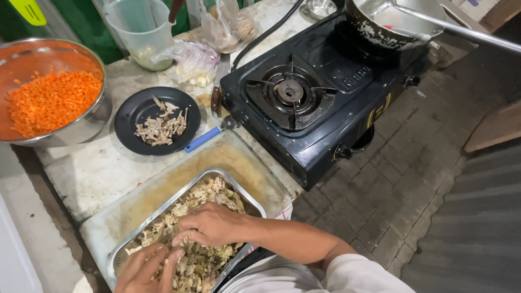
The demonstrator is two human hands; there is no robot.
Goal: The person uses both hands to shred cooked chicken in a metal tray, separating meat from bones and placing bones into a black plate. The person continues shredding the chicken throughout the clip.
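Far left edge of the bench, your steel bowl (81,127) sits loaded with diced carrot (51,100), well apart from your hands. Just beside it, toward the middle, the black plate (130,116) carries a small heap of shredded scraps (161,127), and behind that, at the back edge, there's a clear plastic jug (142,32) with a knotted plastic bag (192,62) next to it. A blue-handled utensil (203,139) lies between the plate and the stove.

Now the front edge: the metal tray (255,205) rests inside a pale plastic tub (239,160), and it's full of shredded chicken (209,192). Your left hand (145,269) is down at the tray's near corner, fingers curled and pinching a clump of the meat. Your right hand (213,225) lies across the middle of the tray, fingers bent down and closed on shreds right beside the left fingertips: the two hands are almost touching.

On the right end of the bench, the black gas stove (320,108) shows one bare burner (289,91), and a dark pan (380,21) sits on the far burner at the back corner
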